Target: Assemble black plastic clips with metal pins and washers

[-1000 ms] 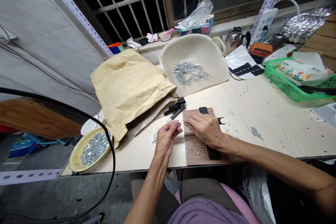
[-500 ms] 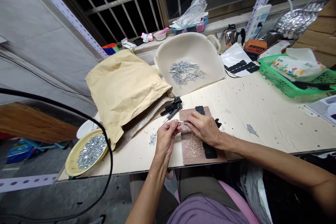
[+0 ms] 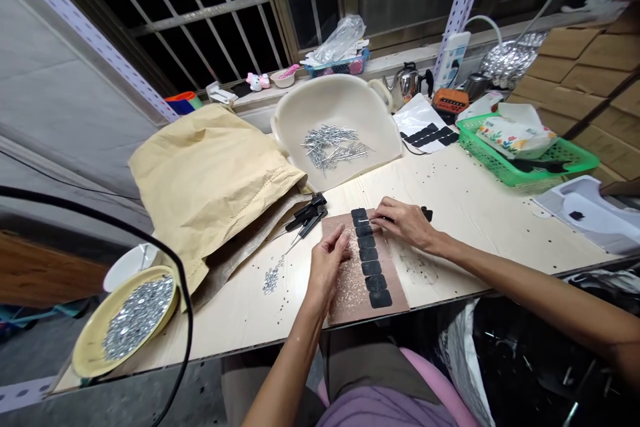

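My right hand is closed in a pinch on a thin silver pin, which looks like a rivet. The pin lies across the upper part of a strip of black rounded squares. That strip rests on a brown board speckled with pale marks. My left hand is at the board's left side, its fingers loosely curved and apart, with nothing visible in them. Small silver washers lie loose to the left of it. Black-handled tools lie beyond, beside the paper sack.
A pale basin of silver pins stands at the back. The large paper sack takes up the left, near a yellow bowl of small metal pieces. At right are a green basket and cardboard boxes. A black cable crosses the left foreground.
My hands have parted: the right has carried the silver pin from the left fingertips to the black strip. The strip is now uncovered, and the view has shifted to the right.
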Tool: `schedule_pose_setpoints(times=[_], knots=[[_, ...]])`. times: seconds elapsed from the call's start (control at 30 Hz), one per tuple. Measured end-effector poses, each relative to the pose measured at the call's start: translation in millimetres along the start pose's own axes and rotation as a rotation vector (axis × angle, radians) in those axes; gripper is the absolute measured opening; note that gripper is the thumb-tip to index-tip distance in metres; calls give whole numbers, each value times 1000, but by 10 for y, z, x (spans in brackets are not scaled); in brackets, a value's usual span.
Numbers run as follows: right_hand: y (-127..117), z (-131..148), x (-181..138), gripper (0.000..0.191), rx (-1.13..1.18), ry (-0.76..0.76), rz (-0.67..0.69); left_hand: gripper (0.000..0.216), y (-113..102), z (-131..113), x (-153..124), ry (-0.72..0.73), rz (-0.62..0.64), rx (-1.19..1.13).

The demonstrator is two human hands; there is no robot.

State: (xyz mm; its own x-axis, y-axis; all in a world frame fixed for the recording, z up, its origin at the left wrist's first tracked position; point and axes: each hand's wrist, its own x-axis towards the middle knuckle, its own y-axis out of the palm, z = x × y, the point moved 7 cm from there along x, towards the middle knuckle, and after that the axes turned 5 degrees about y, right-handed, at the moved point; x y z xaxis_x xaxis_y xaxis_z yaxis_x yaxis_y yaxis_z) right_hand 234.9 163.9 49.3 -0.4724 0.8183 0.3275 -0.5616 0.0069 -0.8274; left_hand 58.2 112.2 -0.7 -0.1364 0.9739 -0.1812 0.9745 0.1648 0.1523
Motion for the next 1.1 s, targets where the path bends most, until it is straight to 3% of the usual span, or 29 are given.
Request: schedule_pose_setpoints(times=[0.1, 0.23, 0.33, 0.47, 0.63, 0.8, 0.93, 1.1], knots=[[30, -252, 101, 23, -122, -13, 17, 45, -25, -44, 14, 158, -38, 244], [124, -318, 233, 22, -173, -73, 21, 42, -68, -14, 13, 236, -72, 373], [171, -147, 54, 26, -176, -173, 32, 45, -91, 27, 8, 240, -115, 382], [256, 228, -377, 29, -97, -532, 233, 49, -73, 50, -19, 240, -149, 417], [121, -47, 6, 27, -52, -212, 50, 48, -66, 47, -70, 246, -177, 442], [291, 100, -67, 33, 37, -455, 244, 46, -104, 48, -93, 258, -207, 440], [185, -197, 189, 25, 8, -242, 143, 44, -93, 46, -93, 281, -202, 452], [228, -276, 367, 27, -29, -199, 111, 42, -105, 51, -97, 288, -203, 439]])
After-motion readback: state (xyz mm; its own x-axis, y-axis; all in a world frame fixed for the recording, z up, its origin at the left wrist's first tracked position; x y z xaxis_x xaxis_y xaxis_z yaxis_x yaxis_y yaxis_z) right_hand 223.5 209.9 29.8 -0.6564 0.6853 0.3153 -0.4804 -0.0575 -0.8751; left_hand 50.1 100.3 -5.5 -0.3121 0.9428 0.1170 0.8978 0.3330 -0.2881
